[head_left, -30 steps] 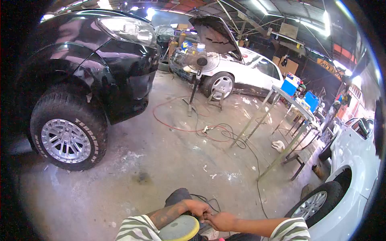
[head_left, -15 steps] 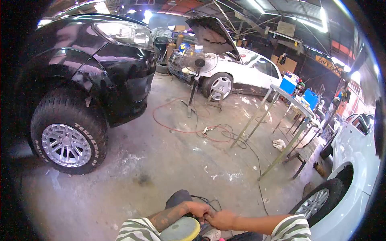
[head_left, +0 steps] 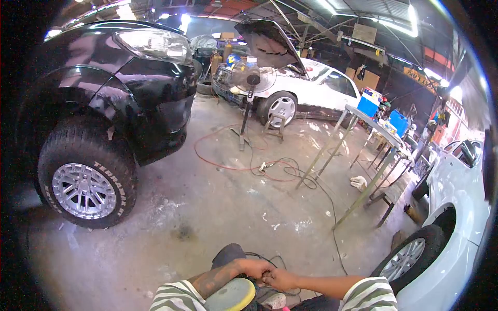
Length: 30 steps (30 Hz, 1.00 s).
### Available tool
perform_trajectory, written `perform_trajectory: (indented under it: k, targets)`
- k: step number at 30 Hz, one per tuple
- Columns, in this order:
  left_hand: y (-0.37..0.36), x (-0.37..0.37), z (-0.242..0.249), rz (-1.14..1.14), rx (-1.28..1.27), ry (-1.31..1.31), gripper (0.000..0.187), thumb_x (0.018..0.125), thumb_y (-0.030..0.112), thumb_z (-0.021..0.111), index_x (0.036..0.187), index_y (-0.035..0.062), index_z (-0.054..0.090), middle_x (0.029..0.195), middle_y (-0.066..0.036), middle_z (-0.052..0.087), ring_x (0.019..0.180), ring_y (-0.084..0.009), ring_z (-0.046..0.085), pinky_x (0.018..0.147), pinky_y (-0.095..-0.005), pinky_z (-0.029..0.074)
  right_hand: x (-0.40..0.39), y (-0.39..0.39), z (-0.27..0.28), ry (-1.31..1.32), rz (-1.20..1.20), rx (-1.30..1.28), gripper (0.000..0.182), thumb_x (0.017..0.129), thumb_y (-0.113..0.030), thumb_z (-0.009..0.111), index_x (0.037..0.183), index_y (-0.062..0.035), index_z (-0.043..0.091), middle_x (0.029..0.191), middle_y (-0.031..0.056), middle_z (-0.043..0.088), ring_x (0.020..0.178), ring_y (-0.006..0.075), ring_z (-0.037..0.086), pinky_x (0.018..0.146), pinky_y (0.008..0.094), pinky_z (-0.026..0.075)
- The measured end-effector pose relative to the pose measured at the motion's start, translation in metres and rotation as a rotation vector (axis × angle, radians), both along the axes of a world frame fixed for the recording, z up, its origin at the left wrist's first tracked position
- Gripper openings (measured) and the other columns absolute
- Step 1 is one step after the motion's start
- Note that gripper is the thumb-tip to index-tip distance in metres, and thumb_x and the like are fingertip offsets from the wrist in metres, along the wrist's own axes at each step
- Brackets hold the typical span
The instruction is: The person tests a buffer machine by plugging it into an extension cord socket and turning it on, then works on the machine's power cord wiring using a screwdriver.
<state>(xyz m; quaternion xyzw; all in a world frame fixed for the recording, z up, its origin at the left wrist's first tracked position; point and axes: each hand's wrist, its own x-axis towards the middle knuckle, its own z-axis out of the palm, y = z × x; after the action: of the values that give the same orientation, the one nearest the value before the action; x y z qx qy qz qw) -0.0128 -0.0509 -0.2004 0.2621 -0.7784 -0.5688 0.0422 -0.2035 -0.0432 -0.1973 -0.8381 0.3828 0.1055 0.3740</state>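
Observation:
My left hand point(head_left: 256, 268) and my right hand point(head_left: 280, 279) meet over my lap, at the bottom of the head view. Both are closed, with the fingers pressed together and touching. Whatever lies between them is hidden or too small to make out. Below my left forearm is a round grey pad with a yellow rim point(head_left: 231, 297), face up, close to my body. A dark cord point(head_left: 280, 257) loops on the floor just beyond my hands. Part of a light shoe point(head_left: 276, 300) shows beneath them.
A black vehicle point(head_left: 155, 98) stands at the left, and a white car with its hood raised point(head_left: 332, 85) is at the back. A fan point(head_left: 252, 80) stands before it. Metal stands point(head_left: 363, 207) and a light-coloured car point(head_left: 456, 233) are at right. A red hose point(head_left: 218, 165) crosses the floor.
The view has shifted slightly, so the surroundings sit a little further left. My hands remain together, their fingers only slightly changed, and the round pad sits slightly further left in view.

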Motion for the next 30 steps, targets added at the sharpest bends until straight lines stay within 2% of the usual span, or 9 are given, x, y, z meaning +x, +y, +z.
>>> perform_trajectory:
  k: [2, 4, 5, 8, 11, 13, 15, 17, 30]
  targets:
    - [0.002, 0.002, 0.001, 0.002, -0.119, 0.012, 0.049, 0.066, 0.007, 0.077, 0.112, 0.0019, 0.061, 0.094, -0.012, 0.069, 0.086, -0.0242, 0.061, 0.077, -0.0394, 0.048, 0.001, 0.002, 0.013, 0.057, -0.035, 0.072, 0.044, 0.096, -0.043, 0.044, 0.109, -0.0064, 0.067, 0.095, 0.0259, 0.067, 0.085, 0.0438, 0.065, 0.079, 0.0529, 0.049]
    - [-0.006, -0.001, -0.032, -0.016, -0.155, -0.004, 0.046, 0.067, 0.008, 0.077, 0.110, 0.0019, 0.061, 0.092, -0.011, 0.069, 0.083, -0.0241, 0.061, 0.075, -0.0396, 0.048, -0.002, 0.001, 0.018, 0.116, -0.021, 0.009, 0.040, 0.096, -0.042, 0.052, 0.099, -0.0055, 0.068, 0.064, 0.0175, 0.061, 0.064, 0.0288, 0.063, 0.065, 0.0433, 0.049]
    - [-0.006, -0.003, -0.032, -0.038, -0.186, -0.010, 0.043, 0.068, 0.009, 0.076, 0.108, 0.0019, 0.061, 0.089, -0.010, 0.069, 0.081, -0.0241, 0.061, 0.073, -0.0398, 0.048, -0.005, 0.001, 0.019, 0.113, -0.019, 0.007, 0.040, 0.096, -0.042, 0.052, 0.099, -0.0055, 0.068, 0.064, 0.0175, 0.061, 0.064, 0.0288, 0.063, 0.065, 0.0433, 0.049]
    - [-0.005, 0.000, -0.031, -0.007, -0.022, -0.053, 0.038, 0.069, 0.010, 0.076, 0.103, 0.0021, 0.062, 0.085, -0.009, 0.068, 0.076, -0.0225, 0.060, 0.069, -0.0391, 0.047, -0.016, 0.013, 0.029, 0.106, 0.090, -0.192, 0.043, 0.095, -0.045, 0.051, 0.098, -0.0067, 0.069, 0.072, 0.0209, 0.065, 0.070, 0.0359, 0.065, 0.068, 0.0476, 0.051]
    - [0.001, -0.001, -0.040, -0.035, -0.177, 0.152, 0.032, 0.065, 0.005, 0.073, 0.097, 0.0020, 0.068, 0.075, -0.008, 0.067, 0.068, -0.0176, 0.062, 0.061, -0.0356, 0.049, -0.023, 0.012, 0.054, 0.340, 0.257, -0.356, 0.037, 0.095, -0.040, 0.051, 0.102, -0.0084, 0.069, 0.090, 0.0227, 0.068, 0.083, 0.0405, 0.066, 0.076, 0.0498, 0.052]
    - [0.003, 0.003, -0.020, -0.050, -0.114, 0.021, 0.041, 0.069, 0.017, 0.078, 0.107, 0.0064, 0.067, 0.085, -0.009, 0.069, 0.079, -0.0225, 0.065, 0.070, -0.0373, 0.051, -0.049, 0.015, 0.066, 0.148, 0.323, -0.485, 0.021, 0.085, -0.021, 0.060, 0.099, -0.0100, 0.069, 0.093, 0.0150, 0.067, 0.089, 0.0357, 0.065, 0.078, 0.0450, 0.052]
    - [0.001, 0.004, -0.029, -0.040, -0.140, -0.016, 0.039, 0.072, 0.017, 0.077, 0.108, 0.0064, 0.067, 0.084, -0.010, 0.069, 0.077, -0.0228, 0.064, 0.070, -0.0368, 0.051, -0.059, 0.037, 0.095, 0.089, 0.173, -0.590, 0.023, 0.076, -0.014, 0.062, 0.097, -0.0079, 0.068, 0.092, 0.0142, 0.063, 0.089, 0.0333, 0.064, 0.076, 0.0438, 0.052]
    - [0.005, 0.010, -0.031, 0.036, -0.111, 0.111, 0.037, 0.075, 0.020, 0.077, 0.108, 0.0065, 0.068, 0.080, -0.010, 0.067, 0.075, -0.0217, 0.063, 0.069, -0.0367, 0.050, -0.060, 0.051, 0.115, 0.005, 0.081, -0.532, 0.022, 0.076, -0.012, 0.062, 0.097, -0.0071, 0.068, 0.090, 0.0136, 0.061, 0.087, 0.0323, 0.062, 0.074, 0.0431, 0.050]
    - [-0.003, -0.007, -0.002, 0.020, -0.047, -0.051, 0.031, 0.079, 0.018, 0.074, 0.108, 0.0084, 0.069, 0.081, -0.007, 0.066, 0.075, -0.0182, 0.060, 0.069, -0.0335, 0.047, -0.067, 0.096, 0.083, -0.313, -0.014, -0.519, 0.027, 0.072, -0.006, 0.062, 0.099, -0.0026, 0.065, 0.092, 0.0111, 0.055, 0.086, 0.0295, 0.056, 0.074, 0.0378, 0.048]
